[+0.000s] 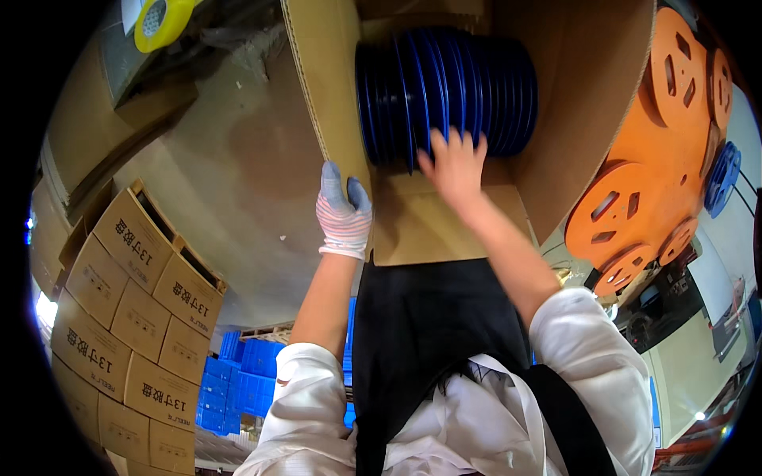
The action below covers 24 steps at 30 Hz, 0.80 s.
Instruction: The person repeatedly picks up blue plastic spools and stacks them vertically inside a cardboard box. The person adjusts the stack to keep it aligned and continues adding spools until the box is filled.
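Note:
In front of me stands an open cardboard box (pixel 579 95) with its near flap folded down toward my apron. Inside, several dark blue plastic reels (pixel 452 95) stand on edge, packed side by side in a row. My left hand (pixel 344 213), in a striped glove with grey fingertips, pinches the left wall of the box near its front corner. My bare right hand (pixel 458 170) reaches into the box. Its fingers are spread at the near rims of the reels, and the fingertips are slightly blurred; it holds nothing that I can see.
Stacked cartons (pixel 111 317) rise on the left, with blue crates (pixel 246 381) behind them. An orange machine with round slotted discs (pixel 607 202) stands close on the right, and a blue reel (pixel 722 178) sits beyond it. A yellow tape roll (pixel 163 24) lies far left.

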### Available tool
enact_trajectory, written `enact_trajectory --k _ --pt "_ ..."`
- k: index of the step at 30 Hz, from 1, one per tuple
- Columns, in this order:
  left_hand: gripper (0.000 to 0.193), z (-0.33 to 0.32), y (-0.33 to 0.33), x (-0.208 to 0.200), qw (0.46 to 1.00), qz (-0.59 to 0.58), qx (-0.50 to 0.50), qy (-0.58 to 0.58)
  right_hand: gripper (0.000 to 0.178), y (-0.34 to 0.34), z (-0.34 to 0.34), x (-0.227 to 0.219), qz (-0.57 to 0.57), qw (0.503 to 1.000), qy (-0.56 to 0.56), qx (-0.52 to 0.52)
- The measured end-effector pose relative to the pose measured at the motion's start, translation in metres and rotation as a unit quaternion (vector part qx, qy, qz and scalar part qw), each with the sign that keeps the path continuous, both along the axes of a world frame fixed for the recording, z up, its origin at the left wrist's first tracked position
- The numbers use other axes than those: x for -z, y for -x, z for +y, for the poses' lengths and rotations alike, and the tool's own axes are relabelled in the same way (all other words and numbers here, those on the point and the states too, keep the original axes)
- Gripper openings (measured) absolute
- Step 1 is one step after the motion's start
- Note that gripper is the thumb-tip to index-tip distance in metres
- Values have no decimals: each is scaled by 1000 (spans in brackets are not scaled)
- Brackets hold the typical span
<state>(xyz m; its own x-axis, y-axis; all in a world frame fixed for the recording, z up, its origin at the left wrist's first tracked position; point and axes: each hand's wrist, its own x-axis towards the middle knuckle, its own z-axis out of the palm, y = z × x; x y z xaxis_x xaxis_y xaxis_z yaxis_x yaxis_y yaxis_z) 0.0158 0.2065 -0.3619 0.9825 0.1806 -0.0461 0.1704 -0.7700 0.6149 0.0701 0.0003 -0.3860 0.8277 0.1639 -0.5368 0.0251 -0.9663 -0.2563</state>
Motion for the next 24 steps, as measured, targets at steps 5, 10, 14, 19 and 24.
enact_trajectory --k 5,10,14,19,24 --pt "69 -15 -6 -1 999 -42 21 20 71 84 -12 -29 143 989 -26 -12" --pt "69 -18 -6 7 999 -43 23 24 67 92 -28 -17 125 990 -65 16" --pt "75 -14 -5 5 999 -39 21 14 66 88 -42 -2 81 995 -52 32" --pt "72 -11 -10 3 998 -65 26 4 62 89 -45 6 97 993 -56 41" --pt "67 -12 -11 0 998 -61 17 29 59 88 -45 11 69 995 -63 38"
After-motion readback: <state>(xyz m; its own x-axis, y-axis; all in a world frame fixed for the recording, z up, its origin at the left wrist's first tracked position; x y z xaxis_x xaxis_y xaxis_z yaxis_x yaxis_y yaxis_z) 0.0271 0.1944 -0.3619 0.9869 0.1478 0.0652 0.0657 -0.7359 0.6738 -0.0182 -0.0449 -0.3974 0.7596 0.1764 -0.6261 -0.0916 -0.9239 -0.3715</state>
